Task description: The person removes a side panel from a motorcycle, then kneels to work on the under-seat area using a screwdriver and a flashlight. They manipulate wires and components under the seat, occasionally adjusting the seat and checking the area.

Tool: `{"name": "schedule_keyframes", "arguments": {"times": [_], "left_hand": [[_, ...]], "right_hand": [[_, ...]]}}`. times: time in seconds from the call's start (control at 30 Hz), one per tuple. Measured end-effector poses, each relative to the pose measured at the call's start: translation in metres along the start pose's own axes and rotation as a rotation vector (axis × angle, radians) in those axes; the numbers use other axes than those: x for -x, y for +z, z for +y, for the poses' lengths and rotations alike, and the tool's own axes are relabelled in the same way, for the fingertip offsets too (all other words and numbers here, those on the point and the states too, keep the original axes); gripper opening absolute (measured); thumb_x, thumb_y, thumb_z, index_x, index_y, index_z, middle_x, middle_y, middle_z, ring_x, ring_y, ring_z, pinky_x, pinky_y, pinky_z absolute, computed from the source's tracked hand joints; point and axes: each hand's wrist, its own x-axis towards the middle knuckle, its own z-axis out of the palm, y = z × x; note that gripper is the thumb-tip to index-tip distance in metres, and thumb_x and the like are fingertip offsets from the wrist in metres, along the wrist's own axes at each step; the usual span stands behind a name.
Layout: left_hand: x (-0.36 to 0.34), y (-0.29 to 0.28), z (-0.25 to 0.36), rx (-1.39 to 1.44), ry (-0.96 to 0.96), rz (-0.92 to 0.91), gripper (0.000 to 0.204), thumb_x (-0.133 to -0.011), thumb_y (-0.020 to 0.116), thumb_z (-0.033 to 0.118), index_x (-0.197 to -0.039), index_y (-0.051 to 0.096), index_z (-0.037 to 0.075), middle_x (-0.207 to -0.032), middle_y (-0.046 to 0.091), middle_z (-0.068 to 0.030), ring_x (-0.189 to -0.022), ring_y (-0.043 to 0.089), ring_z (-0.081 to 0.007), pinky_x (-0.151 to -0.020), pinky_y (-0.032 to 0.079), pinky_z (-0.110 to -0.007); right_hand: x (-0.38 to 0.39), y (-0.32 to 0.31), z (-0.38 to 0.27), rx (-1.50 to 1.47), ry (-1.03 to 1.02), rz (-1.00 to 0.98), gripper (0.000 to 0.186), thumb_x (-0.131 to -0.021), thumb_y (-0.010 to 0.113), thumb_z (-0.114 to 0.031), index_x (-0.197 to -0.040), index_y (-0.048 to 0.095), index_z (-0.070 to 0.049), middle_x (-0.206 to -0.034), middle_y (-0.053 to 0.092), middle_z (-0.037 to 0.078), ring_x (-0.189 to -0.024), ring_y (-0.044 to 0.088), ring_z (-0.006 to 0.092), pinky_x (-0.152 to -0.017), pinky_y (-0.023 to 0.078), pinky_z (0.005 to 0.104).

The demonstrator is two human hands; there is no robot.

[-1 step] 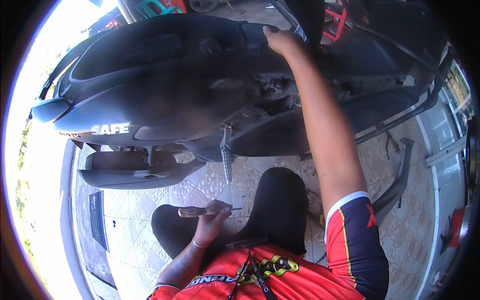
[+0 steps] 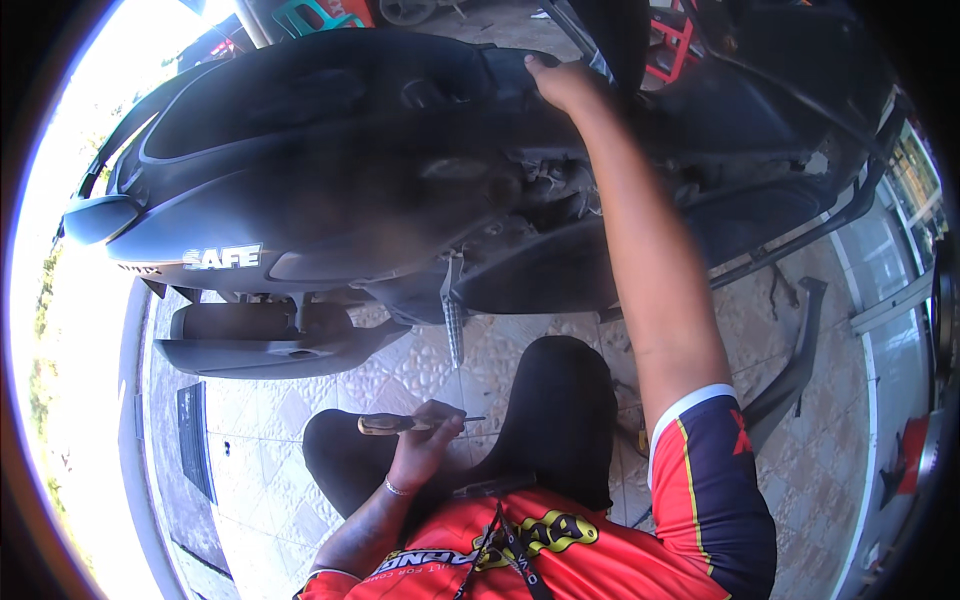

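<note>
In front of me stands a dark scooter [image 2: 340, 210], its front wheel at the left and its body running across the view. Low in the middle, my left hand [image 2: 420, 445] is closed round a screwdriver [image 2: 385, 425]. The tool has a yellowish and dark handle, and its thin shaft points right, over the gap between my knees. My right arm reaches forward across the scooter. At its far upper edge my right hand [image 2: 560, 82] rests on the bodywork; the thumb shows, but the other fingers are hidden. Mechanical parts and wiring [image 2: 560, 190] lie exposed near my right forearm.
A metal side stand or foot peg [image 2: 455, 325] juts toward me from the scooter. On the tiled floor [image 2: 270, 420] at the right lies a long dark panel [image 2: 790, 380]. A floor grate [image 2: 197, 440] is at the left. Behind stand a green stool [image 2: 310, 18] and a red frame [image 2: 672, 45].
</note>
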Motion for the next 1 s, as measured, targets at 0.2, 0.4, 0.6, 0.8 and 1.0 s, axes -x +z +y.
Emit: {"name": "schedule_keyframes", "arguments": {"times": [0.2,0.4,0.6,0.8,1.0], "left_hand": [[-0.011,0.006,-0.002,-0.038,0.026,-0.039,0.019,-0.096,0.066,0.021,-0.099,0.065,0.001,-0.088,0.064,-0.0028,-0.084,0.058,-0.0096,-0.076,0.047,-0.027],[-0.015,0.008,-0.007,-0.056,0.060,-0.054,0.019,-0.096,0.067,0.020,-0.099,0.065,0.001,-0.087,0.064,-0.0028,-0.083,0.057,-0.0091,-0.075,0.047,-0.027],[-0.010,0.002,-0.008,-0.098,0.014,-0.016,0.016,-0.095,0.067,0.017,-0.099,0.066,0.002,-0.088,0.064,-0.0028,-0.084,0.057,-0.0085,-0.075,0.047,-0.027],[-0.007,-0.001,-0.008,-0.071,0.030,-0.024,0.017,-0.096,0.067,0.018,-0.100,0.065,0.002,-0.089,0.064,-0.0030,-0.085,0.057,-0.0092,-0.077,0.047,-0.027],[-0.009,-0.003,-0.009,-0.151,0.069,-0.047,0.021,-0.096,0.067,0.022,-0.103,0.065,0.002,-0.090,0.065,-0.0021,-0.086,0.058,-0.0089,-0.078,0.047,-0.026]], "right_hand": [[-0.009,0.002,0.006,-0.129,0.079,0.088,0.072,-0.084,0.064,-0.058,-0.124,0.064,0.002,-0.125,0.064,0.025,-0.118,0.062,0.0342,-0.100,0.047,0.0403],[-0.018,0.000,0.002,-0.198,-0.432,0.032,0.090,-0.075,0.070,-0.066,-0.135,0.056,-0.001,-0.135,0.058,0.023,-0.128,0.055,0.0331,-0.107,0.042,0.0434],[-0.028,-0.010,-0.004,0.021,-0.551,-0.082,0.088,-0.072,0.077,-0.063,-0.133,0.059,-0.001,-0.134,0.059,0.023,-0.127,0.056,0.0329,-0.106,0.042,0.0383],[-0.038,-0.016,0.010,-0.019,-0.872,-0.088,0.056,-0.089,0.069,-0.044,-0.134,0.059,-0.011,-0.137,0.056,0.017,-0.131,0.050,0.0315,-0.109,0.039,0.0403],[-0.006,-0.024,0.044,-0.031,-0.992,-0.099,0.063,-0.085,0.071,-0.051,-0.138,0.056,-0.020,-0.152,0.038,0.017,-0.141,0.036,0.0346,-0.114,0.034,0.0441]]}}
